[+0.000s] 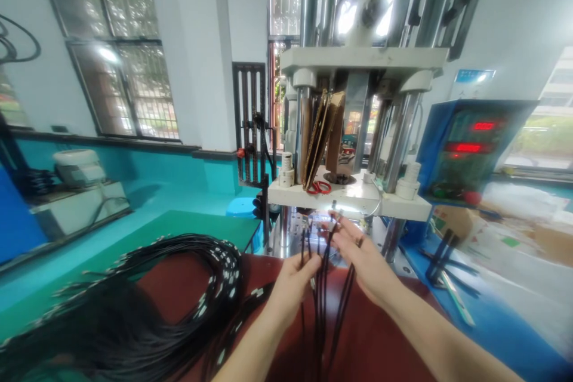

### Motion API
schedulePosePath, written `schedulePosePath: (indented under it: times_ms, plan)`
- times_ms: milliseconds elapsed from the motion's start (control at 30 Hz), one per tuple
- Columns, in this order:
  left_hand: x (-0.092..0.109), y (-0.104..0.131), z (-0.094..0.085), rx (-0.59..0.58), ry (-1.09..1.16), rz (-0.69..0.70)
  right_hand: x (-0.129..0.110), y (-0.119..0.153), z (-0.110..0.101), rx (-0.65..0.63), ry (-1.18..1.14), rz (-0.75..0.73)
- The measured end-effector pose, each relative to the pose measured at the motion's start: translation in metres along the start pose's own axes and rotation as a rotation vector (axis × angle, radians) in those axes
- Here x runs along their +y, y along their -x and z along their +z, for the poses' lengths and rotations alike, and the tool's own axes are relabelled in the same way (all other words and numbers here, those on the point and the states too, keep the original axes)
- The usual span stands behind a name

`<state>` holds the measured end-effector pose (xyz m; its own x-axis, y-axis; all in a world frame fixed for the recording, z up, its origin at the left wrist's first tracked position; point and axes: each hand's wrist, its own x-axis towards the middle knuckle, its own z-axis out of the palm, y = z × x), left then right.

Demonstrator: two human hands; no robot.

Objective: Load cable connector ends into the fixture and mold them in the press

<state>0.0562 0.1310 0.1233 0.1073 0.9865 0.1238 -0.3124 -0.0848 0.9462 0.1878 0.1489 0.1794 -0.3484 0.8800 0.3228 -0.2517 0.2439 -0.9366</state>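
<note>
Several black cables [321, 310] hang from my two hands in front of the press machine. My left hand [293, 280] is closed, thumb and fingers pinching cables near their upper ends. On the other side, my right hand [358, 250] has its fingers closed around more of the cables, with the thumb and fingertips by a small light-coloured cable end. The tips of the cables point up toward the lit lower space of the press [349, 206]. To the left lies a large coiled bundle of black cables [179, 245] with white labels.
A dark red tabletop [170, 289] is beneath the hands. Red-handled scissors [319, 187] and cardboard pieces [333, 131] are on the press plate. At right stand a blue control box [470, 149] with red digits and pliers [441, 259] on a blue surface.
</note>
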Motion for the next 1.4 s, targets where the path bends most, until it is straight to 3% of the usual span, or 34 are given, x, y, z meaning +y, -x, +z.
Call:
schedulePosePath:
  times_ms: [67, 167, 267, 367, 467, 567, 667, 767, 900, 1000, 1133, 1400]
  plan:
    - [0.000, 0.001, 0.001, 0.045, -0.101, 0.122, 0.002, 0.001, -0.004, -0.011, 0.046, 0.016]
    - [0.002, 0.005, 0.004, 0.016, -0.306, 0.227, 0.000, 0.001, -0.005, 0.019, -0.062, 0.022]
    - [0.005, 0.009, 0.005, -0.002, -0.457, 0.244, -0.003, 0.000, -0.004, 0.108, -0.169, -0.003]
    - [0.005, 0.011, 0.004, 0.032, -0.545, 0.244, -0.003, -0.003, -0.007, 0.170, -0.062, -0.038]
    - [0.002, 0.010, 0.001, 0.097, -0.603, 0.275, -0.002, -0.006, -0.010, 0.173, 0.009, -0.051]
    - [-0.002, 0.008, -0.002, 0.102, -0.658, 0.286, -0.002, -0.006, -0.009, 0.142, -0.115, -0.043]
    - [-0.005, 0.007, -0.007, 0.222, -0.621, 0.296, -0.002, -0.004, -0.009, 0.179, -0.158, -0.111]
    - [-0.002, 0.010, -0.012, 0.291, -0.499, 0.322, -0.003, -0.003, -0.010, 0.182, 0.100, -0.105]
    - [0.007, 0.019, -0.013, 0.202, -0.366, 0.356, -0.011, -0.005, -0.011, 0.048, 0.174, 0.048]
    - [0.012, 0.024, -0.011, 0.150, -0.198, 0.261, -0.017, -0.009, -0.006, -0.066, 0.080, 0.114]
    - [0.016, 0.023, -0.006, 0.095, 0.012, 0.149, -0.019, -0.012, 0.004, -0.024, 0.081, 0.056]
    - [0.024, 0.009, 0.001, 0.177, -0.129, 0.281, -0.025, -0.009, 0.018, -0.195, 0.367, 0.073]
